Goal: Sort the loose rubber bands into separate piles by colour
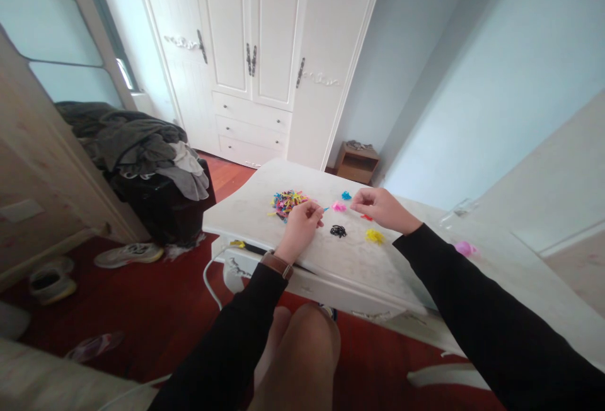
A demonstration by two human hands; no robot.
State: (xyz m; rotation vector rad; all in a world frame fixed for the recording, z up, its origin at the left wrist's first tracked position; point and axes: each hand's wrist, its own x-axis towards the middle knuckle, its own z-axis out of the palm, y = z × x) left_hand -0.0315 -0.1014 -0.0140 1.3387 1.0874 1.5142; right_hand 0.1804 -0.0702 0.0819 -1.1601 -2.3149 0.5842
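Note:
My left hand (302, 225) is closed in a pinch on a blue rubber band (326, 209), whose tip sticks out past the fingertips. Beside that hand lies a mixed heap of coloured rubber bands (285, 202). My right hand (382, 207) hovers over the table with thumb and fingers pinched together; whatever they hold, if anything, is too small to make out. Between and around the hands are small single-colour piles: blue bands (346, 195), pink bands (339, 207), black bands (338, 231), yellow bands (374, 237) and red bands (366, 217), the red partly hidden by my right hand.
The white table (302, 266) has a pink object (466, 248) and a clear plastic item (458, 212) on its right side. A white cable (208, 278) hangs at the left edge. Behind stand a white wardrobe (278, 33) and a small wooden cabinet (357, 164); clothes (137, 140) are heaped left.

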